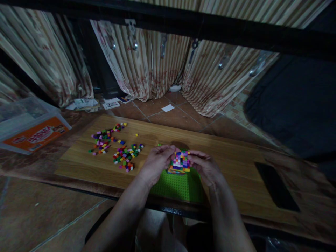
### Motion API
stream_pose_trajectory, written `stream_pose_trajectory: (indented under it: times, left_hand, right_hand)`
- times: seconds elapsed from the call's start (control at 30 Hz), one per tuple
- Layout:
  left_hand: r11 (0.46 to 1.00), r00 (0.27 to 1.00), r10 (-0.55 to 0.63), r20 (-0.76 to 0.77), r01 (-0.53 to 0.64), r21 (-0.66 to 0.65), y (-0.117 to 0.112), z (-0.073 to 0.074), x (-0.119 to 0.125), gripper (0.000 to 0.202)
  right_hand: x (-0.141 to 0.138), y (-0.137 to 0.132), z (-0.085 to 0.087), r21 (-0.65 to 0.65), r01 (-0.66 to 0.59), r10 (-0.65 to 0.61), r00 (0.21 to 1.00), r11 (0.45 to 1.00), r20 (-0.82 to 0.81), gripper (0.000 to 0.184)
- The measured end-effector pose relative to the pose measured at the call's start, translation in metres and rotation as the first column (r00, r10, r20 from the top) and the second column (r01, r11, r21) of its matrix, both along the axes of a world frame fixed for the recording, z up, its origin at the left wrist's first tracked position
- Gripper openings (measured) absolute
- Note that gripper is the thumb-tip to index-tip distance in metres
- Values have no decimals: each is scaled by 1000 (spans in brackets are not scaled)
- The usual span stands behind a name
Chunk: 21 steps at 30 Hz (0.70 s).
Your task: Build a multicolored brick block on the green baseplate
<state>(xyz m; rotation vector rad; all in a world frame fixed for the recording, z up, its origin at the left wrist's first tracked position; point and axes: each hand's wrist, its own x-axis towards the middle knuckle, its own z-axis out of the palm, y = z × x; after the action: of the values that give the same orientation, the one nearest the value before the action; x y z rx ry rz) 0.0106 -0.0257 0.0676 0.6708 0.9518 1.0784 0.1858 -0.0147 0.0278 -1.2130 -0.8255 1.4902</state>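
A small multicoloured toy brick model (pixel 180 162) with sloping sides stands over the green studded baseplate (pixel 175 187) in front of me. My left hand (pixel 157 162) is closed at the model's upper left edge, thumb and fingers pressed together there. On the opposite side, my right hand (pixel 206 164) has its thumb and fingers closed against the model's upper right edge. Whether a single small brick sits between any fingertips is too small to tell. Loose toy bricks (pixel 127 154) of many colours lie in a spread pile left of my left hand.
More loose bricks (pixel 102 140) lie farther left on the wooden board (pixel 228 168). A clear plastic box (pixel 36 129) with an orange label stands beyond the board's left end. A dark flat slab (pixel 275 187) lies at the right. Striped curtains (pixel 147 70) hang behind, above papers on the tiled floor.
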Motion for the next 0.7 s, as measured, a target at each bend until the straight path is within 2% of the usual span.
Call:
stream_pose_trajectory:
  times: [0.23,0.4,0.47,0.57,0.7]
  left_hand:
    - [999,999,-1,35,2,-33,-3,2,2,29]
    - [999,996,2,93,1,-39,0,-1,-1,27]
    - [999,993,9,118,-4,-46,1,-3,-2,27]
    - [998,983,27,180,-16,-63,2,-3,-4,29]
    - [994,934,50,355,-10,-112,2,3,-4,36]
  right_hand:
    - [-3,-5,-3,77,23,-27,998,997,54,31]
    - [8,-6,-4,74,3,-6,999,997,46,30]
    - [14,-3,-4,68,55,-57,998,996,23,29]
    - [20,1,0,80,201,-200,980,976,-13,25]
    - [13,1,10,214,349,-351,936,912,-30,18]
